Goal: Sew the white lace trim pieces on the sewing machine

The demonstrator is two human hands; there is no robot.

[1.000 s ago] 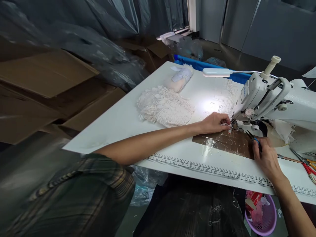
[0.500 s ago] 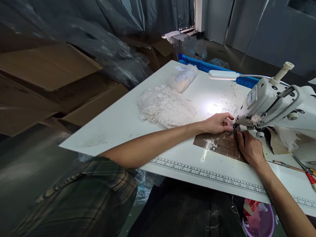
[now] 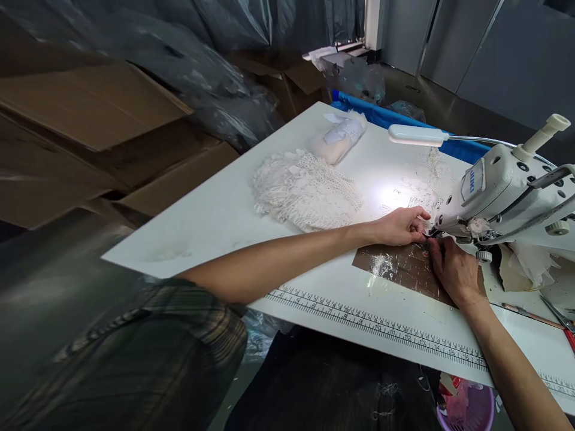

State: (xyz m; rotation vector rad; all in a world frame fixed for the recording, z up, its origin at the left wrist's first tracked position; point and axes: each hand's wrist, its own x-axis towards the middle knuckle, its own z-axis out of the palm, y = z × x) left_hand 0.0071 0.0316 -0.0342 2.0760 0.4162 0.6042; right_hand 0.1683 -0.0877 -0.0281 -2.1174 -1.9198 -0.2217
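Note:
My left hand (image 3: pixel 402 227) is at the needle end of a white sewing machine (image 3: pixel 507 179), thumb and fingers pinched together. Right beside it, my right hand (image 3: pixel 456 269) has its fingertips closed at the same spot, almost touching the left ones. Whatever small piece lies between the fingertips is too small and covered to name. White lace (image 3: pixel 433 173) is spread behind my left hand under the lit lamp (image 3: pixel 415 135). Beneath my hands a brown shiny plate (image 3: pixel 395 269) lies on the tabletop.
A heap of cream lace (image 3: pixel 308 191) and a wrapped bundle (image 3: pixel 339 137) lie on the white table (image 3: pixel 179 239). A ruler strip (image 3: pixel 377 327) runs along the front edge. Scissors (image 3: pixel 559 314) lie at right; a purple basket (image 3: pixel 476 410) stands below. Cardboard boxes (image 3: pixel 90 108) are at left.
The view has shifted a little, so the machine appears farther right. Both hands stay close together by the needle, with only slight finger movement.

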